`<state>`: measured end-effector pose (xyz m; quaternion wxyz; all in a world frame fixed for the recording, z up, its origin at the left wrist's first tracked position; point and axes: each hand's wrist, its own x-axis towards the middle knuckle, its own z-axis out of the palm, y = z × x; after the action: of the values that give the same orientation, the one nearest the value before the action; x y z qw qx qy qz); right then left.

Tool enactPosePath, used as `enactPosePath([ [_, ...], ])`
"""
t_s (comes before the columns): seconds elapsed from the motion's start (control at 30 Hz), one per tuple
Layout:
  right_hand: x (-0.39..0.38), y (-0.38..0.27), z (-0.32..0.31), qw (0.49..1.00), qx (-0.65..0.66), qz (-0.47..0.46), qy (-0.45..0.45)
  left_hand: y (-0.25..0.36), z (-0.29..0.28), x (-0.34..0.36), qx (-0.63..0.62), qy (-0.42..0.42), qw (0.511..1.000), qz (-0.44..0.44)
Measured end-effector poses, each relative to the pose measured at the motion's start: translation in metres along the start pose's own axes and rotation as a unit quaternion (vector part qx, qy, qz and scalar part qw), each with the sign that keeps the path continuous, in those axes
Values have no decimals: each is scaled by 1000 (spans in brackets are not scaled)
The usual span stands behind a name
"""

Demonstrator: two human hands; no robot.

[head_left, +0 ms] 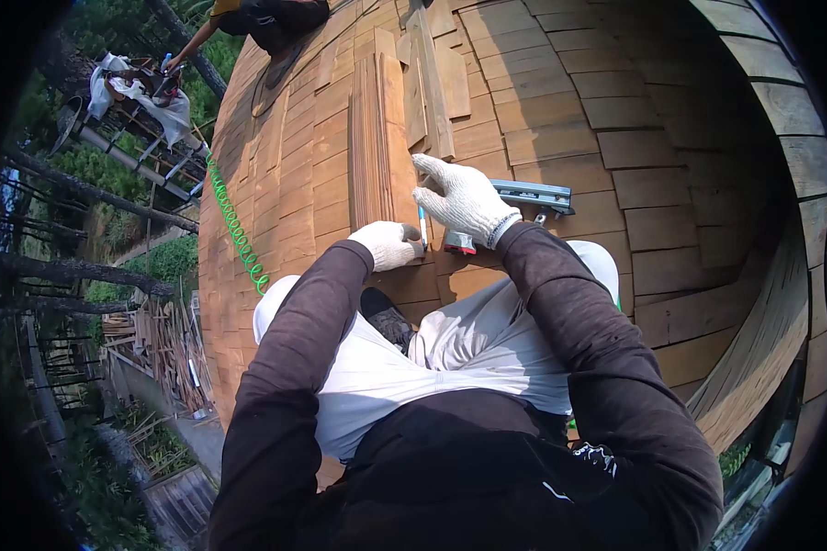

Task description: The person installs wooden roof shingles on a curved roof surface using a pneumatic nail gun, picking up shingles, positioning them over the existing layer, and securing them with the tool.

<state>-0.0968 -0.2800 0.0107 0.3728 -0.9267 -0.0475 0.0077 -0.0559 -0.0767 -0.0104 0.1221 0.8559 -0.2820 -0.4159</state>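
Observation:
White knit gloves cover both my hands. My left hand (pixel 388 246) is closed at the near end of a stack of long wooden shingles (pixel 369 147), its fingertips at a slim blue-and-white stick (pixel 422 225) like a pen or marker. Just right of the stack, my right hand (pixel 464 200) has thumb and forefinger spread toward the edge of a reddish-brown board (pixel 395 138); its other fingers are hidden. Partly behind that hand lies a grey nail gun (pixel 534 195), with a red-edged metal part (pixel 459 242) showing below my wrist.
Overlapping wooden shingles (pixel 533 110) cover the curved roof under me. Loose boards (pixel 432 83) lie ahead. A green coiled hose (pixel 234 220) runs along the left edge, beyond which the ground drops away. Another person (pixel 271 23) crouches at far left, reaching toward white bags (pixel 161 115).

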Motion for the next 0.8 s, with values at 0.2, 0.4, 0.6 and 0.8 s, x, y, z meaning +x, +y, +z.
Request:
enactPosePath([
  [0.2, -11, 3, 1, 993, -50, -78, 77, -23, 10, 7, 70, 81, 993, 49],
  [0.4, -14, -36, -6, 993, -103, -38, 43, -51, 5, 45, 188, 50, 978, 70],
  [0.6, 2, 15, 8, 992, -12, -51, 113, -25, -9, 12, 28, 118, 990, 66],
  [0.8, 5, 6, -3, 993, 39, 14, 113, -23, -22, -5, -25, 141, 988, 59],
])
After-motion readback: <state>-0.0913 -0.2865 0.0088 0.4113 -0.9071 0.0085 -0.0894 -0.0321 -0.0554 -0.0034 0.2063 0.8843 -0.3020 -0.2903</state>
